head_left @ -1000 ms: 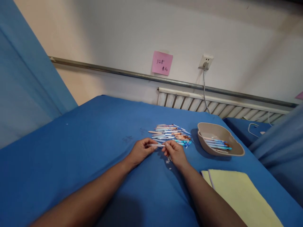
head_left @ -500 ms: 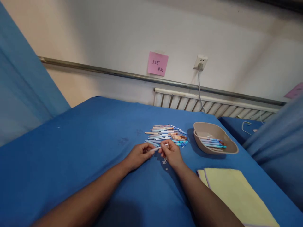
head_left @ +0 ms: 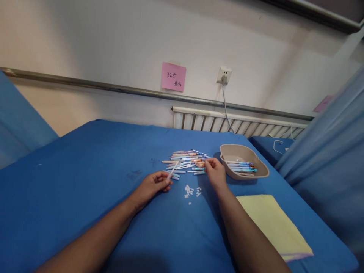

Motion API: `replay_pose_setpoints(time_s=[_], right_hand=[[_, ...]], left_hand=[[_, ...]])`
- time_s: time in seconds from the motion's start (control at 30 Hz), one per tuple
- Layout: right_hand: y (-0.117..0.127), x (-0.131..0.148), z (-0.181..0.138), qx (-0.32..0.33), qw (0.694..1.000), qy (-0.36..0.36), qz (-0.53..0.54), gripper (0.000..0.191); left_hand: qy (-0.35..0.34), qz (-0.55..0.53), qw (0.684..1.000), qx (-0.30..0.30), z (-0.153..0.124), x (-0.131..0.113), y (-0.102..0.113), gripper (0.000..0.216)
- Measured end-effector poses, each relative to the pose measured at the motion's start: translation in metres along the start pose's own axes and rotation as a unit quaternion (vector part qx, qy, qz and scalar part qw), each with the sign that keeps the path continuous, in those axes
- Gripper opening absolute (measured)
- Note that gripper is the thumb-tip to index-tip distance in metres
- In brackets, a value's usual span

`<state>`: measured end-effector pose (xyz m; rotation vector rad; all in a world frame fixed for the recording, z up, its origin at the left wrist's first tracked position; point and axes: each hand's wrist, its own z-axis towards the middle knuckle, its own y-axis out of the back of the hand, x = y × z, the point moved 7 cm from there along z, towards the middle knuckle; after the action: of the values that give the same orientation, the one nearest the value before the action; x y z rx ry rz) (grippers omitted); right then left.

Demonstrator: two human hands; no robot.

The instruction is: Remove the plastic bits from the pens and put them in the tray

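Observation:
My left hand (head_left: pixel 156 184) pinches a slim whitish pen piece (head_left: pixel 173 170) between thumb and fingers, tilted upward at the near left edge of a pile of pen parts (head_left: pixel 184 160). The pile has pale barrels, orange-patterned barrels and thin white refills, lying mostly sideways. My right hand (head_left: pixel 216 171) is at the pile's right end with its fingertips drawn together. It covers the small blue parts there, and what its fingers hold, if anything, is hidden. Small white bits (head_left: pixel 188 190) lie on the blue cloth between my hands.
To the right stands a beige bin (head_left: pixel 263 165) with several pens (head_left: pixel 240 167) in it. A folded yellow cloth (head_left: pixel 270 223) lies nearer, beside my right forearm. Behind the blue-covered surface (head_left: pixel 85 159) are a radiator (head_left: pixel 199 120) and a metal rail (head_left: pixel 127 90). A blue curtain (head_left: pixel 321 140) hangs at right.
My hands have parted. The left keeps the whitish pen piece and now tilts it up, while the right has let go and moved to the pile's right end. The view has swung right.

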<state>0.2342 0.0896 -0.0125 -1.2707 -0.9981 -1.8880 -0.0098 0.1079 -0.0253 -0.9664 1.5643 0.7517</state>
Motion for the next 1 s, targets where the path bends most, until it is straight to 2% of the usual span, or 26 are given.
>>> replay_pose_setpoints(time_s=[0.1,0.17,0.27,0.33,0.43,0.67,0.77,0.83,0.9,1.0], right_hand=[[0.012,-0.010,0.008,0.006,0.999,0.003,-0.050,0.014],[0.007,-0.009,0.005,0.038,0.991,0.021,-0.129,0.006],[-0.010,-0.005,-0.005,0.117,0.942,0.067,-0.308,0.010],[-0.019,-0.003,-0.011,0.154,0.906,0.089,-0.383,0.014],[-0.024,-0.002,-0.016,0.179,0.883,0.104,-0.421,0.016],[-0.023,0.005,-0.018,0.200,0.859,0.127,-0.454,0.017],[-0.024,0.006,-0.019,0.204,0.866,0.128,-0.439,0.017],[-0.026,0.004,-0.018,0.195,0.889,0.129,-0.394,0.017],[-0.028,0.001,-0.017,0.183,0.930,0.114,-0.298,0.015],[-0.030,-0.005,-0.014,0.166,0.981,0.056,-0.086,0.011]], left_hand=[[0.001,-0.005,1.000,-0.006,0.000,-0.001,0.001,0.040],[0.002,-0.001,1.000,-0.005,0.000,0.000,0.002,0.040],[0.007,-0.004,1.000,0.000,0.002,0.003,0.003,0.038],[0.013,-0.021,1.000,0.008,0.004,0.006,0.004,0.037],[0.022,-0.048,0.999,0.015,0.004,0.008,0.005,0.037],[0.034,-0.072,0.997,0.008,0.002,0.008,0.005,0.042],[0.028,-0.059,0.998,0.012,0.003,0.008,0.004,0.040],[0.024,-0.047,0.998,0.016,0.004,0.008,0.004,0.039],[0.020,-0.036,0.999,0.020,0.004,0.008,0.004,0.038],[0.011,-0.022,0.999,0.020,0.004,0.008,0.003,0.038]])
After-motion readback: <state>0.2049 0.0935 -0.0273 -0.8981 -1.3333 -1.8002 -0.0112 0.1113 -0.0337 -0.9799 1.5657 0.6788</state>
